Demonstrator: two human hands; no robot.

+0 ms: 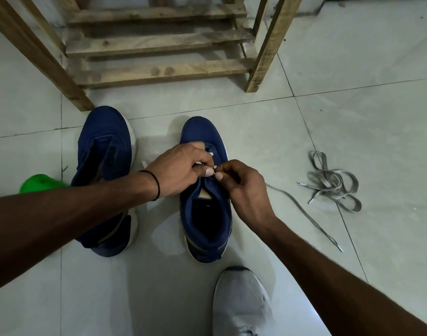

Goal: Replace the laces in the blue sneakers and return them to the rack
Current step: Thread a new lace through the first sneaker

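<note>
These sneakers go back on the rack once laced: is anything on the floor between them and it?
Nothing visible. Only bare tile lies between the wooden rack and the left blue sneaker or the right blue sneaker. The loose grey laces lie off to the right, a green object to the left.

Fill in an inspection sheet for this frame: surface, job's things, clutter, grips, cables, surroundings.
Surface: pale tiled floor, dimly lit.
Job's things: left sneaker, no lace visible; right sneaker being worked on; grey lace trailing off to the right across the floor.
Clutter: tangled grey laces, green object, grey shoe.
Grips: left hand and right hand both pinch a lace tip over the right sneaker.
Cables: nothing seen.
Surroundings: wooden rack behind the sneakers.
</note>
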